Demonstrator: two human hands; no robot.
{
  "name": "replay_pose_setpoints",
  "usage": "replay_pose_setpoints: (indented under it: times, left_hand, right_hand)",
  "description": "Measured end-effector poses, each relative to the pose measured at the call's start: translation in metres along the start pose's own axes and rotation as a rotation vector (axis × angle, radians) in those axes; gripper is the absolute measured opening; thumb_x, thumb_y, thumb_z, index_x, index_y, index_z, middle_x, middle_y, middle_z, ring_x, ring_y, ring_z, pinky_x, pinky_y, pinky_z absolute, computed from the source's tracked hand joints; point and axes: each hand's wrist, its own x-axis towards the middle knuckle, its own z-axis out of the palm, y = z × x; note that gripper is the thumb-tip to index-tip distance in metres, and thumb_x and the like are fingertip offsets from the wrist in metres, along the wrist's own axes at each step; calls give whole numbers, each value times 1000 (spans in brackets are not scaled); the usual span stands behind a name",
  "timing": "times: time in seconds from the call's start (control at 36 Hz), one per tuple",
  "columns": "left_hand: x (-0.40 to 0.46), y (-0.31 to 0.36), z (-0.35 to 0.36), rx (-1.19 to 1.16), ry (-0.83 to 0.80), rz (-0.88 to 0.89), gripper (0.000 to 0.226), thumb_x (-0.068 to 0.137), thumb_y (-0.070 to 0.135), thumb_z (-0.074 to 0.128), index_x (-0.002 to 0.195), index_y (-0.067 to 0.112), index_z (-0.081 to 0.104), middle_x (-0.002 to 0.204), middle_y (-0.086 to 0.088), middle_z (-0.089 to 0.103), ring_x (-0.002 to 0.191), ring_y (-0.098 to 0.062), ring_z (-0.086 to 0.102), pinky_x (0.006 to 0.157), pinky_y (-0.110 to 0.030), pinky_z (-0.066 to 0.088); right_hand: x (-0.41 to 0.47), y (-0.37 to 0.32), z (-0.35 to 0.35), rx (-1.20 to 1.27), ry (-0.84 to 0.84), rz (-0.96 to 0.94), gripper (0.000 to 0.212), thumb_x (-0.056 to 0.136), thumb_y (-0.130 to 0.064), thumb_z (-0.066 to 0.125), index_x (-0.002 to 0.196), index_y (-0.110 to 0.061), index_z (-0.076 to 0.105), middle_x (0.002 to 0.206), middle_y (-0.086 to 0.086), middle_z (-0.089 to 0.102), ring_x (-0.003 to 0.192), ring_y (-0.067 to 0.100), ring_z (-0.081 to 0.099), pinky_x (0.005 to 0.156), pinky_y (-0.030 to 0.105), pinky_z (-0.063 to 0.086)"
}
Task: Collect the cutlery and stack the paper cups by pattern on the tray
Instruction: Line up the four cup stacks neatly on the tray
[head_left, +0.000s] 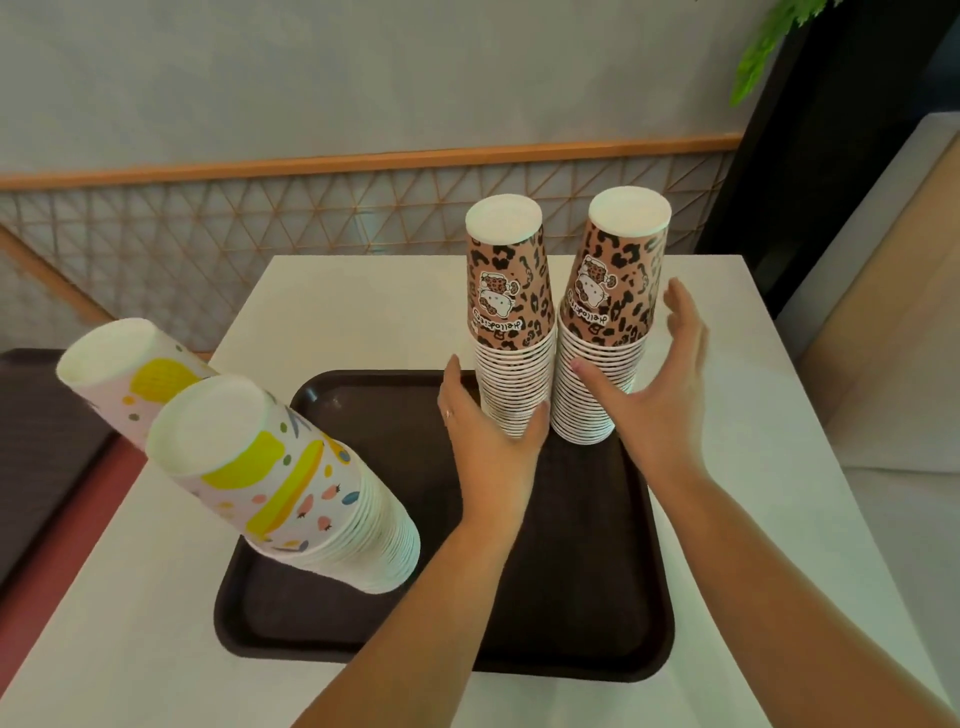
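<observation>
On a dark tray (571, 545) on the white counter (156, 649), the left hand (488, 441) and right hand (660, 384) flank two upturned leopard stacks (511, 332), with two fruit-print stacks (291, 483) at left.

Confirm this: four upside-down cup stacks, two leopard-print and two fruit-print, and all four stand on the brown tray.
Not all four. The head view shows both leopard-print stacks and the nearer fruit-print stack on the brown tray, but the farther fruit-print stack stands left of the tray.
</observation>
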Motion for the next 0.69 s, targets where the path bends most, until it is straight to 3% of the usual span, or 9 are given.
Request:
replay_pose_setpoints:
  times: [0.11, 0.19, 0.28, 0.36, 0.47, 0.56, 0.69]
  left_hand:
    - [-47, -22, -16, 76, -32, 39, 67, 81, 16, 70, 135, 19, 33, 140, 6, 33, 123, 2, 34, 97, -9, 32]
    - [-76, -40, -34, 97, -52, -8, 48, 82, 16, 68, 122, 27, 43, 128, 13, 43, 117, 0, 44, 100, -20, 42]
    - [-99, -53, -59, 121, -59, -22, 36, 84, 15, 66, 108, 35, 47, 119, 18, 49, 111, 2, 48, 92, -12, 43]
    - [-113, -67, -87, 103, -10, -82, 33, 85, 11, 65, 97, 38, 50, 109, 21, 51, 105, 4, 50, 89, -12, 46]
    - [-116, -84, -127, 112, 126, -128, 22, 86, 4, 61, 89, 24, 55, 91, 3, 59, 87, -17, 59, 75, -17, 50]
    - [-108, -92, -156, 131, 252, -142, 16, 86, 0, 59, 90, 14, 52, 85, 0, 55, 81, -20, 57, 69, -14, 45]
    - [-74, -101, -197, 81, 343, -161, 35, 81, -4, 63, 109, 8, 45, 102, -5, 48, 93, -24, 52, 82, -30, 48]
  right_hand:
    - [-24, -9, -2, -89, 122, -93, 78, 77, -49, 67, 138, -12, 33, 140, 7, 36, 130, 13, 34, 103, 11, 27]
    - [-44, -19, 1, -106, 182, -138, 65, 81, -44, 63, 129, -5, 43, 132, 14, 44, 124, 18, 40, 103, 7, 27]
    - [-67, -28, 10, -65, 155, -180, 54, 82, -35, 63, 124, -9, 44, 126, 16, 48, 120, 18, 43, 102, 10, 32]
    - [-92, -37, 22, 32, 10, -190, 49, 81, -30, 65, 123, -15, 44, 123, 10, 49, 115, 17, 49, 94, 20, 45]
    - [-125, -46, 40, 42, -353, -151, 59, 77, -20, 73, 128, -23, 43, 128, -2, 44, 110, -3, 44, 86, 0, 37]
    - [-147, -52, 56, 14, -579, -63, 76, 74, -22, 76, 136, -29, 33, 137, -9, 36, 114, -4, 42, 83, -2, 33]
    - [-174, -65, 85, -27, -650, 60, 92, 70, -27, 80, 141, -29, 23, 144, -10, 29, 126, 2, 35, 98, 14, 31]
